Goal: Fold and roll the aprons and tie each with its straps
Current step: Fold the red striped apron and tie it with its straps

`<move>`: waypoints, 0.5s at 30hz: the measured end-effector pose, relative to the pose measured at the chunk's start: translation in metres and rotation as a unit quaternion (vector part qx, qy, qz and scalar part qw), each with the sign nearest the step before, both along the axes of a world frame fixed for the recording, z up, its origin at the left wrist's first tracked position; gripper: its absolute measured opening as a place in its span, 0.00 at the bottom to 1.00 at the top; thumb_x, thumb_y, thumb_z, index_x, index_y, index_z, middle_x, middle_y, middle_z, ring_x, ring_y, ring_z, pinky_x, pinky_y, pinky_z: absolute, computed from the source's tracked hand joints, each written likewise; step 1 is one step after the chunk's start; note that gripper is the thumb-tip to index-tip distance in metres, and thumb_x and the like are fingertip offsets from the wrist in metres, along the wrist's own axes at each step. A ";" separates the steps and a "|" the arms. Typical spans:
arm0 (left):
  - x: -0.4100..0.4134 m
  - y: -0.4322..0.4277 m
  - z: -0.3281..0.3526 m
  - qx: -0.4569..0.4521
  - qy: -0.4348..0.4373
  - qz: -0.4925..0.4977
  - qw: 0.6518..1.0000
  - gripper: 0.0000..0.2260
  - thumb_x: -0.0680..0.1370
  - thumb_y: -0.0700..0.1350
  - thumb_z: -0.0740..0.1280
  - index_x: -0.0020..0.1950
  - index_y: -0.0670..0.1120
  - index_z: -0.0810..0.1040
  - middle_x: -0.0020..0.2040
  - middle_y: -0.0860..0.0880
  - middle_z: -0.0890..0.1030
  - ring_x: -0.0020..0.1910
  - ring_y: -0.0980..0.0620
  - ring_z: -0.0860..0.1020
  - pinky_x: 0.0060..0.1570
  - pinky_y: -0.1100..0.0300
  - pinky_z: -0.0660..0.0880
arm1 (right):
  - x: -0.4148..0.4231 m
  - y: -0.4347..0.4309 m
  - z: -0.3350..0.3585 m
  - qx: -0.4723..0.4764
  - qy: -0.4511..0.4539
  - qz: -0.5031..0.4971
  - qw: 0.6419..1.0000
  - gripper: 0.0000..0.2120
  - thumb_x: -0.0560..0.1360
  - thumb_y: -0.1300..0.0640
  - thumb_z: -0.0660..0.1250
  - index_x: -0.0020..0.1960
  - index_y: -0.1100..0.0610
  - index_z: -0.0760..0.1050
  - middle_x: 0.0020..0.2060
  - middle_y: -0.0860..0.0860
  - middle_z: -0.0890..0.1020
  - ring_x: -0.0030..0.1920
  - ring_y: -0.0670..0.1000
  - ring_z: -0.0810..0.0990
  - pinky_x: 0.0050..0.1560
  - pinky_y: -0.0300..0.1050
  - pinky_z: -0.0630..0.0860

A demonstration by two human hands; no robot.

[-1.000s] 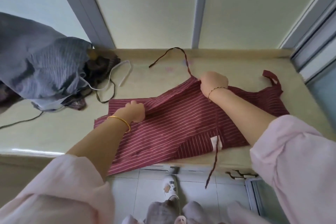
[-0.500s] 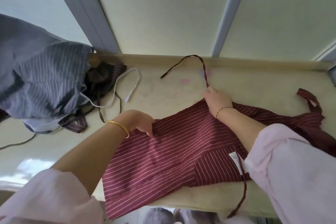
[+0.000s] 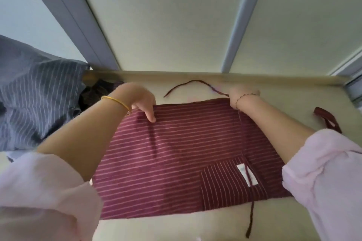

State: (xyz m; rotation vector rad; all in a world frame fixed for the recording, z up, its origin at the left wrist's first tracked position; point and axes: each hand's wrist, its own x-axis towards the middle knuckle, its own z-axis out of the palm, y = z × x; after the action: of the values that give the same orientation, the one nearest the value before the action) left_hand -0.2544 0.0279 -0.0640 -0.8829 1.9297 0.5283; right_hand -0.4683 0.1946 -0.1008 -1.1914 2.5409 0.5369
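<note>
Closest to the camera are two pink sleeves [image 3: 39,191], pushed up the forearms. Between them is the cream table [image 3: 176,229], with the maroon striped apron [image 3: 186,152] lying flat on it, folded into a rough rectangle whose near edge sits just back from the table's front edge. At its near right corner there's a pocket [image 3: 221,186] with the stripes running the other way and a white label [image 3: 246,175] beside it. A thin strap [image 3: 251,213] crosses the label and trails off toward the front of the table.

Both hands are on the far edge. The left hand [image 3: 141,100], with a gold bangle [image 3: 117,101] on its wrist, is at the far left corner. One digit lies on top of the cloth pointing back at the camera while the rest curl over the edge, so it's pinching the fabric. The right hand [image 3: 243,95] is bunched over the far right corner, curled onto the cloth. It's blurry and the fingertips are hidden, but it looks like a grip.

A second strap [image 3: 192,84] comes out from under the right hand and loops across the table toward the back ledge. Off to the right a wider maroon loop [image 3: 327,121] lies on the table. On the left is a heap of grey striped fabric [image 3: 35,100] with something darker tucked behind it.
</note>
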 end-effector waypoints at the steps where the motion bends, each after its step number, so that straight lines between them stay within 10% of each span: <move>1: -0.007 -0.002 -0.002 -0.109 0.038 -0.043 0.992 0.19 0.75 0.49 0.70 0.63 0.42 0.75 0.59 0.45 0.78 0.58 0.43 0.76 0.55 0.53 0.74 | -0.003 -0.003 0.004 -0.049 0.034 -0.007 0.998 0.13 0.76 0.63 0.59 0.57 0.56 0.76 0.47 0.52 0.75 0.46 0.55 0.77 0.40 0.45 0.70; 5: -0.017 -0.007 -0.039 -0.315 0.118 -0.069 0.939 0.11 0.78 0.42 0.61 0.58 0.45 0.77 0.54 0.45 0.79 0.55 0.43 0.77 0.49 0.52 0.72 | -0.009 -0.005 -0.006 -0.106 0.018 -0.026 0.994 0.16 0.78 0.63 0.58 0.65 0.58 0.69 0.58 0.57 0.72 0.53 0.58 0.77 0.46 0.47 0.72; 15: -0.012 -0.062 -0.080 -0.311 0.046 -0.064 0.947 0.12 0.80 0.47 0.60 0.62 0.47 0.75 0.59 0.46 0.77 0.60 0.44 0.74 0.61 0.47 0.66 | -0.031 -0.015 -0.050 -0.159 -0.017 -0.077 0.984 0.18 0.78 0.65 0.53 0.67 0.56 0.64 0.54 0.56 0.74 0.43 0.57 0.76 0.39 0.47 0.73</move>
State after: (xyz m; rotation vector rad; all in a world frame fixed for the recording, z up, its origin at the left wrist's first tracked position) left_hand -0.2661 -0.0343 -0.1442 -1.1205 2.2638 -0.1432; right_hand -0.4992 0.1792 -0.1508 -1.0744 2.7302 0.0731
